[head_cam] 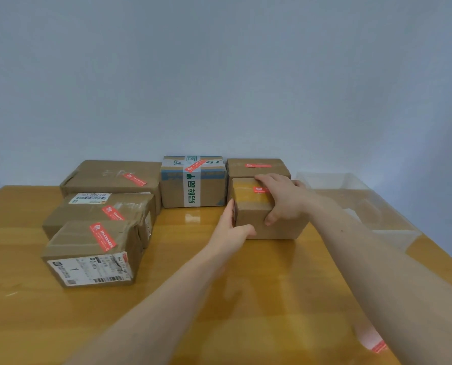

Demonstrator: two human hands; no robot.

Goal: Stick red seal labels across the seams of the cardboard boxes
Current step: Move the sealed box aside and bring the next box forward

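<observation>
A small cardboard box (pixel 256 219) with yellow tape and a red seal label (pixel 260 190) on top stands on the wooden table (pixel 61 312). My left hand (pixel 232 227) grips its left front corner, thumb on the front face. My right hand (pixel 282 196) lies over its top right edge, fingers on top and thumb curled down the front. Several other boxes carry red labels: the front-left box (pixel 88 256), the one behind it (pixel 98 212), the large back-left box (pixel 114 177), the green-taped box (pixel 193 183) and the back-right box (pixel 256 165).
A clear plastic bin (pixel 356 204) stands at the right, close to the held box. A sheet of red labels (pixel 372 341) lies at the table's near right edge, partly under my right forearm. A pale wall rises behind the boxes.
</observation>
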